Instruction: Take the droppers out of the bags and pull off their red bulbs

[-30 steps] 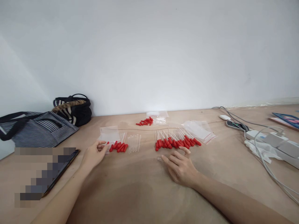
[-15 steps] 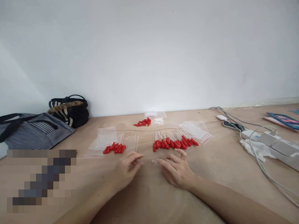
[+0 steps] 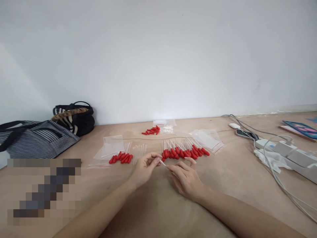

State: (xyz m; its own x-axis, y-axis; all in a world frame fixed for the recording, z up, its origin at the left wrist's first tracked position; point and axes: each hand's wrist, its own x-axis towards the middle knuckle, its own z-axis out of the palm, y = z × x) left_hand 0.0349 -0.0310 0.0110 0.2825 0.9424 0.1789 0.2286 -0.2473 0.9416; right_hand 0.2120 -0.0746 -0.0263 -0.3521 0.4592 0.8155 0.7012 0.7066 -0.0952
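A short clear dropper tube [image 3: 162, 163] slants between my two hands, low over the table. My left hand [image 3: 146, 167] pinches its upper left end between thumb and forefinger. The other end meets the fingertips of my right hand [image 3: 187, 177], closed on it with the forefinger lifted a little. Just beyond my right hand lies a row of droppers with red rubber bulbs [image 3: 182, 153], their clear stems pointing away. Left of my left hand are loose red bulbs [image 3: 121, 157] and several clear tubes [image 3: 139, 153] side by side.
Clear zip bags [image 3: 112, 146] lie at the left and another zip bag [image 3: 206, 138] at the right. Farther back are small red pieces [image 3: 151, 130] beside clear tubes [image 3: 167, 129]. A power strip [image 3: 297, 157] with cables is on the right, a striped bag [image 3: 42, 138] on the left.
My left hand has moved right and slightly up and now pinches one end of the tube. My right hand has stayed nearly in place, with the tube now tilted.
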